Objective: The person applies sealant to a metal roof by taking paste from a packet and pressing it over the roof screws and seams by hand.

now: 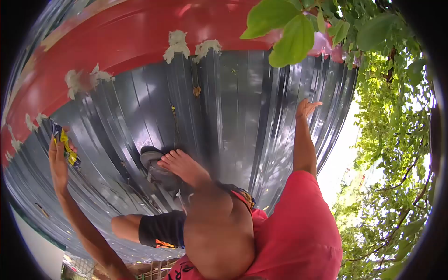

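Observation:
My left hand [59, 156] is at the far left, its fingers closed round a crumpled yellow and dark packet [64, 143] close to the red flashing. On the right my arm reaches up, and my right hand [307, 109] rests on the grey ribbed metal roof [238, 107], thumb out to the side and nothing visible in it. Between the arms, a bare foot [183, 167] is beside a dark sandal [157, 164]. Pale sealant patches [177, 45] sit along the edge where the red flashing [126, 37] meets the roof.
Leafy branches [294, 37] hang over the upper right, with more foliage [392, 186] beyond the roof's right edge. My bent knees, dark shorts [161, 228] and red sleeve [298, 228] fill the lower middle. A dry leaf [197, 91] lies on the roof.

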Motion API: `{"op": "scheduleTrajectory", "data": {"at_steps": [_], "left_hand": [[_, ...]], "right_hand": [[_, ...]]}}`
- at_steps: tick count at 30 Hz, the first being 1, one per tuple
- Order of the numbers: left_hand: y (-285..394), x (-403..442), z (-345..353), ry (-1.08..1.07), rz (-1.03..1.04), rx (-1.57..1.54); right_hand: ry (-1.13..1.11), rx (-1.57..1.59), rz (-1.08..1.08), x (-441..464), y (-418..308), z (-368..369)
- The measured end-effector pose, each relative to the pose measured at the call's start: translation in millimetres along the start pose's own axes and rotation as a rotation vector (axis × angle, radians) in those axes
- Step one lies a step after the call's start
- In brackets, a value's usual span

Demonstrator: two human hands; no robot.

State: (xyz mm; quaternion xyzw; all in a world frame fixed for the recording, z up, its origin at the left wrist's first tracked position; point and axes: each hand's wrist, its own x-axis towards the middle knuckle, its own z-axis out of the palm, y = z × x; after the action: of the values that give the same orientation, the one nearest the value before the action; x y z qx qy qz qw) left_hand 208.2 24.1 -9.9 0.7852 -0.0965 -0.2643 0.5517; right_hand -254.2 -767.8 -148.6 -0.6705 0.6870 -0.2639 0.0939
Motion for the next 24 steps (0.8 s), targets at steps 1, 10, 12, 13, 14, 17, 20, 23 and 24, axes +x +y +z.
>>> {"op": "scheduleTrajectory", "data": {"at_steps": [1, 10, 12, 13, 14, 17, 20, 23, 24], "left_hand": [[6.2, 16.6, -3.1, -0.001, 0.014, 0.003], [22.3, 123.8, -57.8, -0.031, -0.009, 0.04], [20.2, 130.5, -53.9, -0.019, -0.022, 0.064], [17.8, 130.5, -49.3, -0.01, -0.03, 0.081], [15.5, 130.1, -43.7, -0.003, -0.042, 0.089], [9.6, 129.0, -22.6, 0.006, -0.068, 0.128], [2.2, 109.3, 3.6, 0.038, -0.082, 0.169], [-8.1, 84.2, 39.0, 0.065, -0.099, 0.214], [-11.7, 74.9, 53.0, 0.074, -0.108, 0.232]], "right_hand": [[0.075, 0.052, -0.034, 0.6, -1.4, 9.8], [0.123, -0.006, 0.177, -59.3, -76.3, 32.6], [0.085, 0.049, 0.157, -61.8, -81.6, 32.3], [0.088, 0.04, 0.143, -62.0, -88.4, 35.9], [0.091, 0.024, 0.132, -59.3, -83.2, 39.8], [0.081, -0.039, 0.189, -65.8, -86.2, 26.5], [0.076, -0.08, 0.25, -57.2, -84.6, 36.8], [0.047, -0.136, 0.229, -58.1, -90.5, 36.9], [0.038, -0.155, 0.22, -57.0, -91.7, 36.5]]}}
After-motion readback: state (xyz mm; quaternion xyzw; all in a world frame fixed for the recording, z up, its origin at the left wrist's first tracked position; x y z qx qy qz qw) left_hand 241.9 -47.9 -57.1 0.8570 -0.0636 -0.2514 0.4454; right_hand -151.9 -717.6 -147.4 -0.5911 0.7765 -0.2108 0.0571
